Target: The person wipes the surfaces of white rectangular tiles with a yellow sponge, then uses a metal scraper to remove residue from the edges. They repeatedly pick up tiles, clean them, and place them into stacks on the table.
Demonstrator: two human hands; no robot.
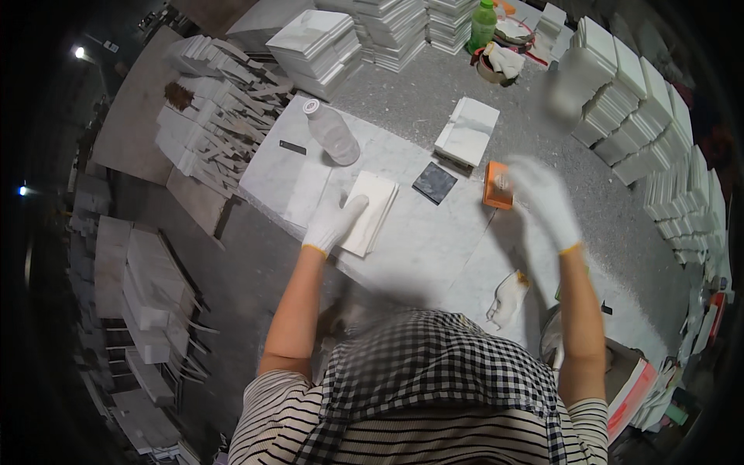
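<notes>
My left hand [335, 221], in a white glove with a yellow cuff edge, grips the near left side of a small stack of white marble-look tiles [372, 209]. Its thumb lies across the top tile; the other fingers are partly hidden. My right hand [544, 198], gloved alike, is at the right side of an orange box-like block [496, 186]. Motion smears its fingers, so I cannot tell whether they hold the block. Between the hands lies a dark square pad [435, 183]. Another stack of white tiles [470, 130] lies beyond it.
A cloudy plastic bottle [333, 133] and a short black strip [293, 146] are on the marble slab [411, 248]. A crumpled white glove [508, 299] lies nearer me. Tall tile stacks [620, 101] line the right. A green bottle [482, 25] stands at the back.
</notes>
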